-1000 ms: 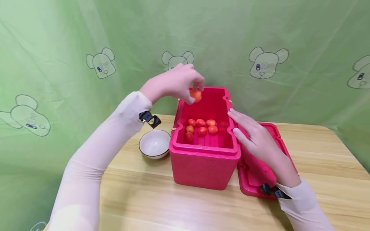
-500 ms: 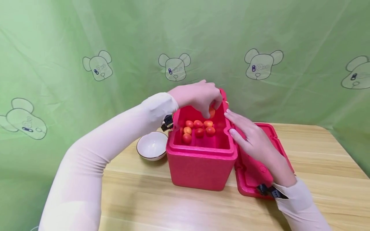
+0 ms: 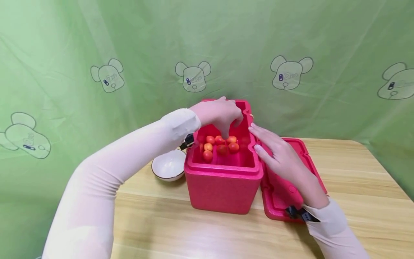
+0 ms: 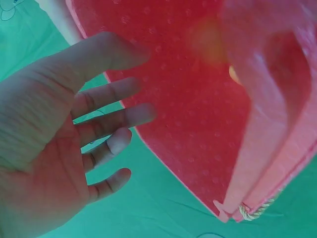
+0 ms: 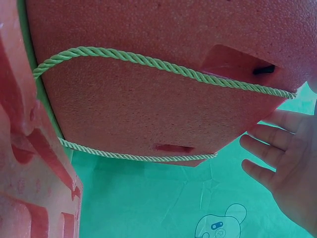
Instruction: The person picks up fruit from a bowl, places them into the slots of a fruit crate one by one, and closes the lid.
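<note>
A deep red foam box [image 3: 223,192] stands on the table with its top uncovered. Several small red and orange tomatoes [image 3: 233,147] lie on its floor. My left hand [image 3: 223,114] hovers over the back half of the box, palm down. In the left wrist view, the fingers of that hand [image 4: 54,129] are spread, loosely bent and hold nothing. A blurred orange patch shows beyond them inside the box. My right hand [image 3: 281,153] rests its extended fingertips against the box's right rim. Part of the box's far interior is hidden behind the left hand.
A white bowl [image 3: 168,166] with a dark rim stands left of the box. To the right, the red lid [image 3: 299,151] lies on the wooden table [image 3: 194,237], partly under the right forearm. A twisted rope [image 5: 148,60] runs along the box's side. Green cloth [image 3: 239,36] hangs behind.
My left hand has moved rightward and down over the box with an orange tomato, then let it go and drawn back slightly left. My right hand has stayed at the rim.
</note>
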The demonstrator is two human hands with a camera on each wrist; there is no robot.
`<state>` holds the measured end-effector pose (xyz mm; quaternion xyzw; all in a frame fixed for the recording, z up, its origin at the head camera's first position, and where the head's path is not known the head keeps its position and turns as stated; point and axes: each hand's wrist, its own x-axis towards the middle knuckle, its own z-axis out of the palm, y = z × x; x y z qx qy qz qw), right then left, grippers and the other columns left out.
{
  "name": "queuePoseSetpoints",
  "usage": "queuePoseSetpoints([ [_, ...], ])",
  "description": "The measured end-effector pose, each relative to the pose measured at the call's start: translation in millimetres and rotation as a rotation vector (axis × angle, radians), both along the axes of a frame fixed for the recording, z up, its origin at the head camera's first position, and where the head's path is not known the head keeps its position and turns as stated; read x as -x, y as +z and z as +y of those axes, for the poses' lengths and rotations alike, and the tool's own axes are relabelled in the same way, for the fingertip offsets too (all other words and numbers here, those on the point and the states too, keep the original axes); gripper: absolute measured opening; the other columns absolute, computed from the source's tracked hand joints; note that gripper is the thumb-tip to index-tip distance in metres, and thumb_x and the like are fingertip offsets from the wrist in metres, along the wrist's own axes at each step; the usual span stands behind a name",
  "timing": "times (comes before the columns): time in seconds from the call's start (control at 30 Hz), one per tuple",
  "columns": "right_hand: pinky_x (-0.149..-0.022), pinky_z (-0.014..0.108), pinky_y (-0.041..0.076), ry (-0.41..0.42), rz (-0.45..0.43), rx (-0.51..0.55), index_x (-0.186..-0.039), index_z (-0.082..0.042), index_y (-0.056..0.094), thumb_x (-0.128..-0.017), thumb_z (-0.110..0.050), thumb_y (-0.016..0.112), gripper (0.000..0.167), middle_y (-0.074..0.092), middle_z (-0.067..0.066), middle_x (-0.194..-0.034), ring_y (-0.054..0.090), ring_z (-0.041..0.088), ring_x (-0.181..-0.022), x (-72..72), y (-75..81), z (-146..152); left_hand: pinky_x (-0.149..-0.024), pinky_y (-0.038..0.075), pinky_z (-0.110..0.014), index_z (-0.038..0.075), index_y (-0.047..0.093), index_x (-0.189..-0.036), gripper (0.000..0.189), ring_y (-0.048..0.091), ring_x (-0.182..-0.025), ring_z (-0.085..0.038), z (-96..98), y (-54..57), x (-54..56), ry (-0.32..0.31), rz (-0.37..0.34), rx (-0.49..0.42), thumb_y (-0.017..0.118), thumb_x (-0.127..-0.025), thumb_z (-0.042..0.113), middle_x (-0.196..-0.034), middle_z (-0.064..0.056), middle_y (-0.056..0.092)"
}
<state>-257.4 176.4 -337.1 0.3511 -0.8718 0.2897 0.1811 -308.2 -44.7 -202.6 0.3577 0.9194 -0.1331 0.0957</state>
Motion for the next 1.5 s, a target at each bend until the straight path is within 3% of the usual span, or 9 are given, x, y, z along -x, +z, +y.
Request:
queuePoseSetpoints([
  [0.27, -0.106, 0.062, 0.045, -0.008, -0.018, 0.000, -0.158, -0.026, 0.039, -0.096, -0.022, 0.066, 0.068, 0.041, 0.003, -0.162, 0.040, 0.029, -0.148, 0.7, -0.8, 0.6, -0.115, 0.034, -0.053, 0.023, 0.061, -0.132, 0.062, 0.041, -0.135, -0.022, -1.6, -2.2, 1.1, -0.001, 0.066, 0.036, 0.083, -0.079, 0.046, -0.141, 0.000, 0.054],
  [0.6, -0.105, 0.063, 0.045, -0.041, -0.038, 0.003, -0.158, -0.026, 0.038, -0.097, -0.023, 0.065, 0.067, 0.039, 0.002, -0.163, 0.040, 0.030, -0.149, -3.1, -1.9, 6.0, -0.115, 0.032, -0.052, 0.023, 0.056, -0.138, 0.069, 0.039, -0.135, -0.023, 1.0, 3.3, 2.9, -0.049, 0.130, 0.018, 0.082, -0.079, 0.048, -0.146, -0.003, 0.048],
  [0.97, -0.106, 0.063, 0.045, -0.064, -0.032, -0.007, -0.158, -0.029, 0.038, -0.097, -0.026, 0.065, 0.066, 0.040, 0.001, -0.163, 0.041, 0.029, -0.148, 0.9, -1.8, 12.2, -0.112, 0.034, -0.050, 0.024, 0.053, -0.140, 0.067, 0.041, -0.135, -0.024, -9.1, 15.2, 3.9, -0.077, 0.205, -0.091, 0.077, -0.082, 0.048, -0.143, -0.004, 0.051],
  [1.13, -0.119, 0.060, 0.029, -0.066, -0.026, -0.069, -0.157, -0.025, 0.041, -0.099, -0.030, 0.062, 0.062, 0.039, 0.003, -0.163, 0.035, 0.031, -0.151, 7.0, 4.6, 13.4, -0.109, 0.034, -0.046, 0.021, 0.053, -0.142, 0.062, 0.041, -0.133, -0.025, -12.6, 16.5, 1.7, -0.078, 0.249, -0.171, 0.071, -0.088, 0.046, -0.143, -0.005, 0.052],
  [1.3, -0.127, 0.056, 0.010, -0.083, 0.040, -0.160, -0.159, -0.021, 0.037, -0.098, -0.031, 0.061, 0.066, 0.032, 0.005, -0.167, 0.024, 0.033, -0.156, 11.0, 15.7, 18.3, -0.106, 0.035, -0.045, 0.021, 0.053, -0.140, 0.054, 0.045, -0.128, -0.024, -5.8, 13.3, -8.4, -0.060, 0.348, -0.238, 0.062, -0.094, 0.049, -0.138, -0.004, 0.056],
  [1.5, -0.127, 0.056, 0.003, -0.109, 0.091, -0.177, -0.162, -0.024, 0.029, -0.100, -0.034, 0.058, 0.069, 0.027, 0.006, -0.169, 0.019, 0.033, -0.157, 12.0, 32.5, 35.4, -0.113, 0.032, -0.045, 0.023, 0.046, -0.149, 0.061, 0.048, -0.132, -0.020, 14.0, 11.7, -39.2, -0.025, 0.446, -0.375, 0.054, -0.097, 0.055, -0.142, 0.001, 0.055],
])
